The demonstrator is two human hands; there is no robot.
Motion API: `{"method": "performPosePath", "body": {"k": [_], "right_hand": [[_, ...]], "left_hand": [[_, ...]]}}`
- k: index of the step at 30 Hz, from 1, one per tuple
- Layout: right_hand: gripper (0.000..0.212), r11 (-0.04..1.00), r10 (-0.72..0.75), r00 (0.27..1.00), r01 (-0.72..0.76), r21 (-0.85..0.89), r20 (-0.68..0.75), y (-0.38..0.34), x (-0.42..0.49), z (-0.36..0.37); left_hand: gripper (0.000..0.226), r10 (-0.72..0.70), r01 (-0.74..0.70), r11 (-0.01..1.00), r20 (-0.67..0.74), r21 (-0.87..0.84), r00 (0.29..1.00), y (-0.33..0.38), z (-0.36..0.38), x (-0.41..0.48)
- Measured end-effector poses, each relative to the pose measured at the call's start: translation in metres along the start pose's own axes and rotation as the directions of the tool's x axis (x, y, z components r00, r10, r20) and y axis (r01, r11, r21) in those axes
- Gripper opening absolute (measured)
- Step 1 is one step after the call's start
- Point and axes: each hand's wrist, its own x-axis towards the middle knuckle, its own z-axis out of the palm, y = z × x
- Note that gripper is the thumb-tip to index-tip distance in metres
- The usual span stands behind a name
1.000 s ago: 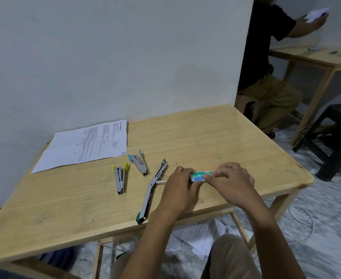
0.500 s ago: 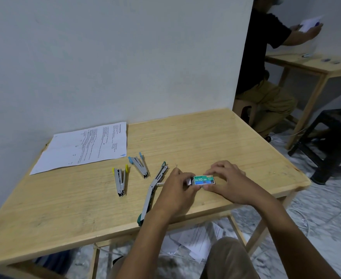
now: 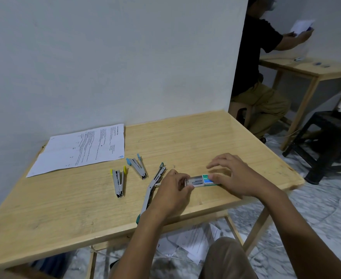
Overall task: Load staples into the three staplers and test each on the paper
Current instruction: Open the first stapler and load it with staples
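Near the front edge of the surface (image 3: 185, 141), the staple box (image 3: 207, 179) lies with its inner tray (image 3: 194, 182) partway out. The tray's end is pinched by the fingers of the left hand (image 3: 169, 190). The sleeve is held by the right hand (image 3: 236, 178), thumb on top and other fingers loosely spread. The card is judged light and crushable, the staple strips brittle and best taken by their long sides.

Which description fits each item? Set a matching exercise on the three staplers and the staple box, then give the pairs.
1. yellow-tipped stapler
2. blue-tipped stapler
3. green-tipped stapler
4. staple box

A. tray slid partly out, between left hand and right hand
B. unfolded almost straight
C. leftmost of the staplers
D. closest to the paper

Pairs: 1-C, 2-D, 3-B, 4-A
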Motion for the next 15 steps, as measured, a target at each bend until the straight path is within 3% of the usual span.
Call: {"method": "performPosePath", "body": {"k": [3,7,12,15], "right_hand": [[0.008,0.991,-0.101,0.995,0.101,-0.088,0.006,-0.018,0.008,0.006],[0.015,0.942,-0.101,0.985,0.14,-0.305,0.141,-0.03,0.02,0.009],[0.02,0.898,-0.121,0.97,0.198,-0.394,0.213,-0.037,0.03,0.002],[0.013,0.911,-0.151,0.968,0.216,-0.352,0.202,-0.034,0.033,0.006]], "left_hand": [[0.039,0.02,-0.02,1.0,0.01,0.006,1.0,0.0,-0.001,0.0],[0.038,0.03,-0.03,1.0,0.025,0.007,0.999,0.0,-0.002,0.001],[0.038,0.031,-0.032,0.999,0.028,0.024,0.999,-0.001,-0.003,0.002],[0.039,0.031,-0.031,0.999,0.024,0.023,0.999,-0.002,-0.003,0.002]]}}
